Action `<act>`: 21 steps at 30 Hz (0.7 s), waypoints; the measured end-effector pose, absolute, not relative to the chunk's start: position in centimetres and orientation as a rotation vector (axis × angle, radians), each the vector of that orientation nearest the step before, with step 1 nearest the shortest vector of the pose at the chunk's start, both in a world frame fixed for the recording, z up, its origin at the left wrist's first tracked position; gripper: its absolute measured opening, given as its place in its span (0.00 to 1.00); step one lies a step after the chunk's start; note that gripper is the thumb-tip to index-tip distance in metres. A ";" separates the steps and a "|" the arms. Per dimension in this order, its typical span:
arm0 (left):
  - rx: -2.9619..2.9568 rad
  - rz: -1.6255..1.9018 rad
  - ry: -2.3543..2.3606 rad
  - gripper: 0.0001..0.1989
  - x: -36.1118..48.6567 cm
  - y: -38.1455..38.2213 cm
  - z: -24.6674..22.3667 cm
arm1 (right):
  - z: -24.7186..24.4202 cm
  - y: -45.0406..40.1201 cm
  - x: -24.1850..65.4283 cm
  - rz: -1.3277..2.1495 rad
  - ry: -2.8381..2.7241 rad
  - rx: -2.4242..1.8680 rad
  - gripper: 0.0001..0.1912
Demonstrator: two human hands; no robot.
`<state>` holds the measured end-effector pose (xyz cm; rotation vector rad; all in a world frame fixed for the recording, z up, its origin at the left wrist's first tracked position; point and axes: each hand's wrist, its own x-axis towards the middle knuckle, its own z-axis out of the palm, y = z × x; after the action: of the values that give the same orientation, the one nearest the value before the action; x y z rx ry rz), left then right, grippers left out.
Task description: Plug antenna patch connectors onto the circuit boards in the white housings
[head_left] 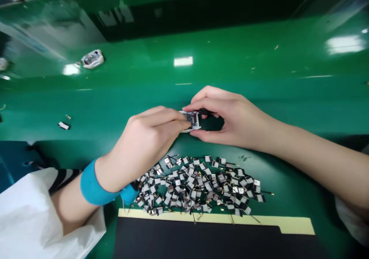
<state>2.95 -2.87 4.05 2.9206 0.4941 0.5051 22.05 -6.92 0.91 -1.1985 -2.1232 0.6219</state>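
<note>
L hand (pixel 151 130) is over the small open device (pixel 194 120), approx. mid-view, thumb & fingertips bunched close on its board (pixel 189 116); can't tell if they pinch a tiny pc., as the knuckles hide it. R hand (pixel 235 114) makes a C: thumb at the near edge, index at the far edge, pinching the device btwn. them. Visible part lies R of & just under the L fingertips; both hands touch it, so neither's nearer. Long axis prob. L–R, but L end's covered, so unsure. Pile of small parts (pixel 198 182) lies bodyward, apart from the device.
</note>
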 end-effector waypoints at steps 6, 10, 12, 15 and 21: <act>2.995 0.540 0.535 0.05 3.1 -3.6 4.2 | 1.0 -7.0 22.0 0.610 -2.137 -1.205 0.14; 3.050 0.480 0.556 0.05 3.3 -3.8 4.5 | 1.1 -7.1 22.1 0.587 -2.154 -1.247 0.11; 3.066 0.440 0.575 0.06 3.3 -3.9 4.6 | 1.2 -7.1 22.1 0.569 -2.159 -1.256 0.10; 3.064 0.416 0.616 0.07 3.4 -4.1 4.8 | 1.2 -7.1 22.0 0.551 -2.163 -1.267 0.10; 2.985 0.375 0.782 0.08 3.6 -4.8 5.2 | 1.1 -7.2 22.1 0.542 -2.167 -1.280 0.09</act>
<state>3.62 -4.78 5.16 2.9847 0.7824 0.3748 22.08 -7.16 1.12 -1.2802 -2.1665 0.5419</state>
